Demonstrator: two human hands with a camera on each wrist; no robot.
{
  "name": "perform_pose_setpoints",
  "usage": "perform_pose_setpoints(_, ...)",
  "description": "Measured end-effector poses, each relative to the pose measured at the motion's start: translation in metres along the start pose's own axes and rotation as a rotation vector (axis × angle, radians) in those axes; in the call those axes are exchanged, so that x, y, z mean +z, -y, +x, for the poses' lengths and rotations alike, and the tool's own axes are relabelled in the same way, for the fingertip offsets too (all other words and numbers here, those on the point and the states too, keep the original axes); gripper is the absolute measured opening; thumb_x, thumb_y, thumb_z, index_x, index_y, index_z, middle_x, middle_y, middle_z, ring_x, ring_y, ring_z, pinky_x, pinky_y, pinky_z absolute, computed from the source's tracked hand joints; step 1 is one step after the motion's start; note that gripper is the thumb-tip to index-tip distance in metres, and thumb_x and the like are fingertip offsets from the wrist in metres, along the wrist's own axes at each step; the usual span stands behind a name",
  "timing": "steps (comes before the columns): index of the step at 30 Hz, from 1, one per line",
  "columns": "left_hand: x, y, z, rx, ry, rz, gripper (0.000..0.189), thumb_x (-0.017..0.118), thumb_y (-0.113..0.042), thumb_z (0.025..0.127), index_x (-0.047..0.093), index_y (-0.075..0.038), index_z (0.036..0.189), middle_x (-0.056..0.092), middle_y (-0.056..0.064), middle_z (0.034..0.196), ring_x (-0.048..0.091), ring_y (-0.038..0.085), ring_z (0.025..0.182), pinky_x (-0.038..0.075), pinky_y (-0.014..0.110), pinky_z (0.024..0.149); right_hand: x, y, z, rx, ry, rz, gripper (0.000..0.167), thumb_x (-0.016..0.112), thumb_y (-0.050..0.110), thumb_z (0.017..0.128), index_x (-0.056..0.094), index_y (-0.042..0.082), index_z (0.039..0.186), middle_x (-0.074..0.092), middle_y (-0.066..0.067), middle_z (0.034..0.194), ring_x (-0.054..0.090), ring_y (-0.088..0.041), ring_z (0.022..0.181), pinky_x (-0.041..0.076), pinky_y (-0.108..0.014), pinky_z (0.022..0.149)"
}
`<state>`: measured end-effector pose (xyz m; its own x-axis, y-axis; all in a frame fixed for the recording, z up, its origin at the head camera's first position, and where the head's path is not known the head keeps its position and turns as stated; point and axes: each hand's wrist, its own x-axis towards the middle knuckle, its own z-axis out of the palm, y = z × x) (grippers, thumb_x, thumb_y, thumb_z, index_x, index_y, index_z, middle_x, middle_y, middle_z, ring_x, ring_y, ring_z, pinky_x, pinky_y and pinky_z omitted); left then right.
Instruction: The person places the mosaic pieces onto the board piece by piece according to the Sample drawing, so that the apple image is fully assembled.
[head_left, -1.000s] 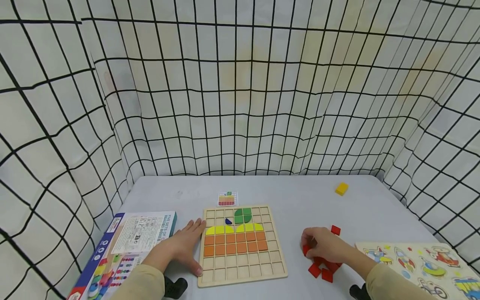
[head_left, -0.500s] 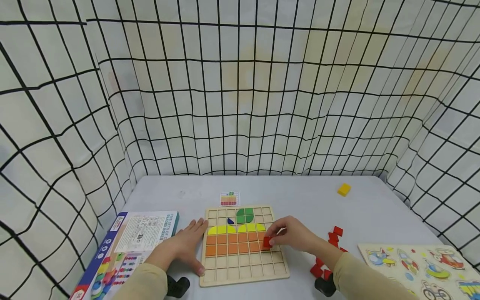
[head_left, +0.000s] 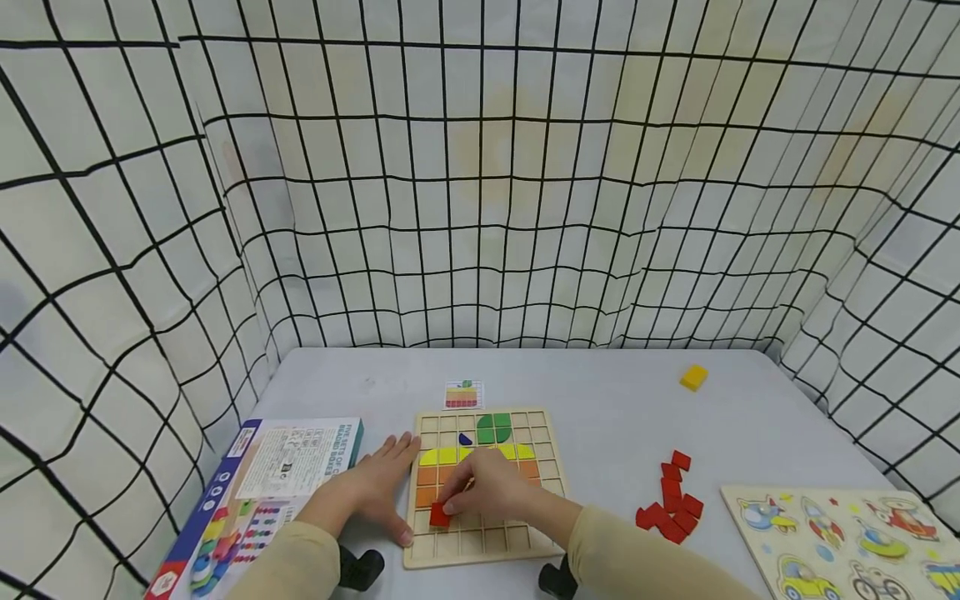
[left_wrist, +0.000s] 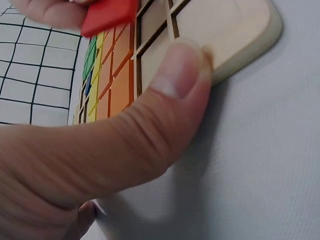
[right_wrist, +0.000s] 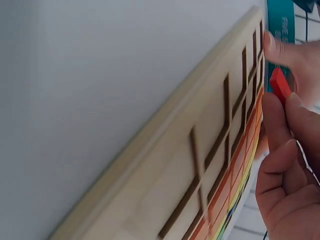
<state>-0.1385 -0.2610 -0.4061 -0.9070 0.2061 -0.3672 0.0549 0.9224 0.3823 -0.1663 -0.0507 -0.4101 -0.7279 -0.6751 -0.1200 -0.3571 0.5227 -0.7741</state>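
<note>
Right fingers [right_wrist: 275,116] pinch a tile [head_left: 440,516] near the board's [head_left: 472,547] left edge.

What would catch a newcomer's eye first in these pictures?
Probably the bright red tile pinched in the right hand, over the wooden grid board whose orange tiles and yellow pieces form colored bands. Next might be the loose red tiles scattered on the white table, to the right of the board. The black netting also stands out, filling the background behind the table.
</note>
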Motion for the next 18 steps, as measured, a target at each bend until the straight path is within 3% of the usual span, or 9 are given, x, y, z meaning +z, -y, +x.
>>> perform_pose_setpoints(5, 0.001, 0.0, 0.001, 0.006, 0.002, -0.004, 0.128, 0.099, -0.037, 0.06, 0.027, 0.002, 0.159, 0.02, 0.025, 0.168, 0.012, 0.049, 0.157, 0.018, 0.072, 0.122, 0.014, 0.014, 0.006, -0.032, 0.016, -0.075, 0.006, 0.081, 0.006, 0.086, 0.083, 0.012, 0.087, 0.076, 0.008, 0.076, 0.056, 0.002, 0.069, 0.051, -0.013, 0.066)
perform_pose_setpoints(11, 0.001, 0.001, 0.001, 0.013, 0.002, -0.005, 0.127, 0.099, -0.036, 0.061, 0.027, 0.001, 0.159, 0.02, 0.025, 0.169, 0.012, 0.048, 0.157, 0.017, 0.072, 0.122, 0.02, 0.02, 0.007, -0.006, -0.006, -0.185, 0.006, 0.08, 0.01, 0.088, 0.082, 0.016, 0.088, 0.076, 0.01, 0.078, 0.054, 0.001, 0.071, 0.049, -0.014, 0.068)
perform_pose_setpoints(18, 0.0, 0.001, -0.002, 0.013, 0.0, -0.013, 0.127, 0.098, -0.036, 0.061, 0.027, 0.001, 0.159, 0.021, 0.025, 0.169, 0.012, 0.048, 0.157, 0.017, 0.072, 0.122, 0.024, 0.023, 0.008, 0.001, -0.003, -0.206, 0.005, 0.079, 0.01, 0.089, 0.082, 0.014, 0.091, 0.075, 0.008, 0.077, 0.055, 0.0, 0.07, 0.05, -0.014, 0.069)
